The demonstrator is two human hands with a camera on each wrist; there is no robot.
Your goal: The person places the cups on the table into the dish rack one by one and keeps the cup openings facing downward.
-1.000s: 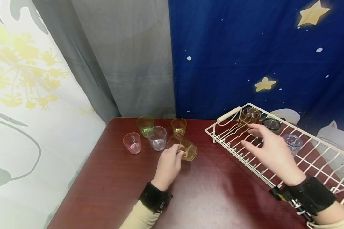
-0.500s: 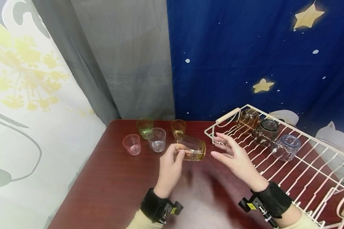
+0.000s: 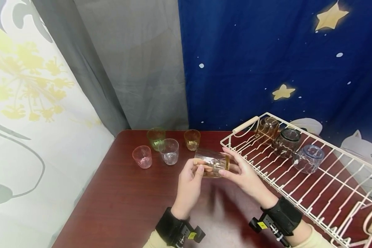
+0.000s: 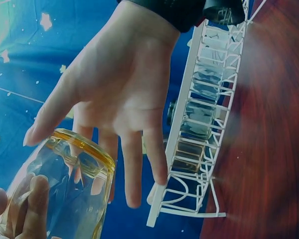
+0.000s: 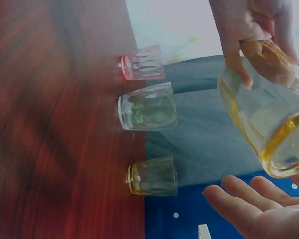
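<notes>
A yellow-tinted drinking glass [image 3: 213, 161] lies tilted on its side in the air over the table. My left hand [image 3: 187, 186] grips it at the mouth end, with fingers reaching inside and the thumb outside. My right hand [image 3: 247, 179] is at its thick base, fingers extended behind it and thumb in front. Seen from the left wrist, the right hand [image 4: 122, 89] spreads its nearly straight fingers right beside the base. The right wrist view has the left hand [image 5: 261, 25] at the glass's mouth.
Left on the red-brown table [image 3: 127, 206] stand a pink glass [image 3: 143, 158], a clear glass [image 3: 169, 153], a green glass [image 3: 156, 137] and another yellow glass [image 3: 192, 140]. A white wire rack [image 3: 331, 179] at right holds upside-down brown [image 3: 267, 131], dark [image 3: 286, 143] and blue [image 3: 308, 160] glasses.
My left hand has lifted the yellow glass away from the other glasses and turned its base rightward. The right hand has come left from over the rack to the glass's base.
</notes>
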